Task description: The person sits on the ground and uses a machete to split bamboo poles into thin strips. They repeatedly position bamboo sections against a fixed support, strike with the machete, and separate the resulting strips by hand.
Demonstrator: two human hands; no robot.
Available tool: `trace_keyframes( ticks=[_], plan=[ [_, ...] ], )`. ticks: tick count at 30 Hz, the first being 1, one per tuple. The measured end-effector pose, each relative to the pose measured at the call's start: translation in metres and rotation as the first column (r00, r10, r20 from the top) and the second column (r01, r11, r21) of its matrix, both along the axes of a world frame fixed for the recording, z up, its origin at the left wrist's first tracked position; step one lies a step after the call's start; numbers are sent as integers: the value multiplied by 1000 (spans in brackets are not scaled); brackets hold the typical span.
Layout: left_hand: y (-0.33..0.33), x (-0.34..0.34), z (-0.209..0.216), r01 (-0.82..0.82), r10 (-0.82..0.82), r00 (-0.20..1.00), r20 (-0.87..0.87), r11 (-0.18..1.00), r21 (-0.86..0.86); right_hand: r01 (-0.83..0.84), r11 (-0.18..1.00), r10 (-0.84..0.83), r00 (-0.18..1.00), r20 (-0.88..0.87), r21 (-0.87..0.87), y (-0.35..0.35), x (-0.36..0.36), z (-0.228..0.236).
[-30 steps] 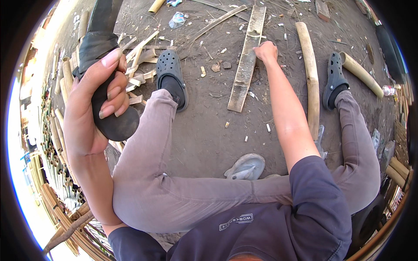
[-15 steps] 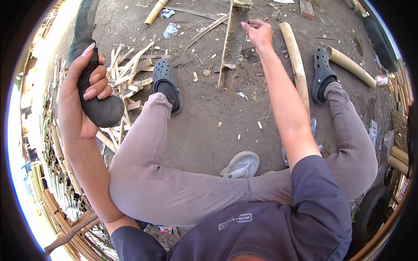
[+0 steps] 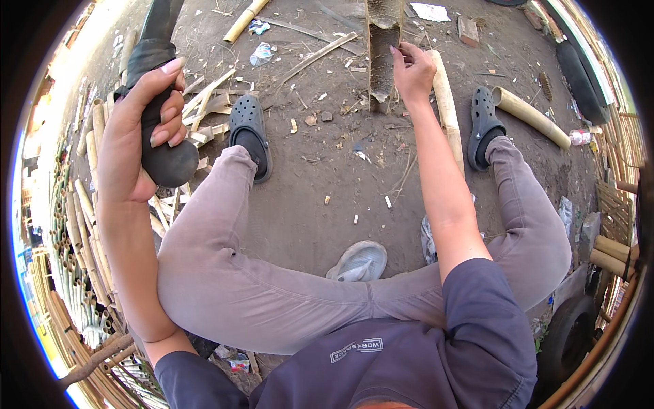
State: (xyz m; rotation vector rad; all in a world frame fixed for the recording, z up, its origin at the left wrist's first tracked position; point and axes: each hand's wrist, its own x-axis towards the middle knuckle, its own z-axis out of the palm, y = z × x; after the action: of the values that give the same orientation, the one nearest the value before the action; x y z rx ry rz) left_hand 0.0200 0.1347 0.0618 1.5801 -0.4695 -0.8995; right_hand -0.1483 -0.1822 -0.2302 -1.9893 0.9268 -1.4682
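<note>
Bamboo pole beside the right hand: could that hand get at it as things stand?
Probably yes: the bamboo pole lies close by the right hand with nothing visible between, though that hand is at the edge of the split bamboo and may need to leave it.

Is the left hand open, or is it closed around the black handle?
Closed: the left hand grips the black handle, its fingers curled over it.

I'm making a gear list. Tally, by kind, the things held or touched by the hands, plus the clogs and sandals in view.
Dark-handled tool, in the left hand: 1
Split bamboo piece, at the right hand: 1
Dark grey clogs, worn: 2
Pale grey sandal, on the ground: 1
Total: 5
</note>
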Motion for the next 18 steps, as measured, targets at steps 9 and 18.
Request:
trace_keyframes(
  ticks=[9, 18],
  plan=[
    [-11, -12, -20, 28, -35, 998, 55, 992, 120, -52, 991, 29, 983, -180, -123, 0, -18, 4],
    [-15, -16, -25, 61, -86, 983, 161, 986, 155, -112, 994, 108, 974, -200, -10, 6, -33, 24]
  ],
)
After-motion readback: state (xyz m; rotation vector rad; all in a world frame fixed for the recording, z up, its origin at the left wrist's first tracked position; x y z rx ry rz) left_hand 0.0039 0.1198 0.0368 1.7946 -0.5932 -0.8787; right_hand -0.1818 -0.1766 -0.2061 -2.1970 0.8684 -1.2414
